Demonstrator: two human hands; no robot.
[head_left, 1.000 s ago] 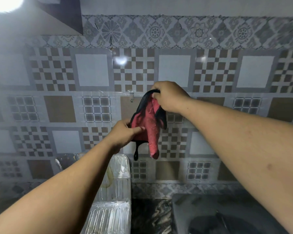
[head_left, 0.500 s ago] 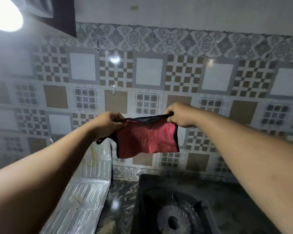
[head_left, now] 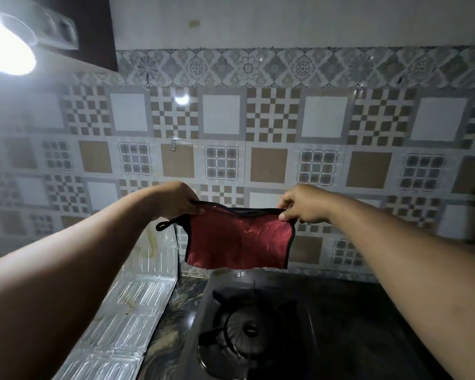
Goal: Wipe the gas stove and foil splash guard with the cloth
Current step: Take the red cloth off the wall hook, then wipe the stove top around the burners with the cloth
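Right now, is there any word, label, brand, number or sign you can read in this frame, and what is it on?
None can be read.
Gas stove: small pale marking on its back edge, just under the red cloth, too small and blurred to read.
Upper wall: small pale sticker, no text legible.
Foil splash guard and wall tiles: patterns only, no writing.

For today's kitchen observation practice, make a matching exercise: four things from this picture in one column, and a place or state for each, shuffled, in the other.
Things:
1. cloth
2. gas stove
3. foil splash guard
4. lamp

Places or states:
A. lit, top left
B. held stretched by the left hand and right hand
C. standing left of the burner
D. dark, below the cloth

Pairs: 1-B, 2-D, 3-C, 4-A
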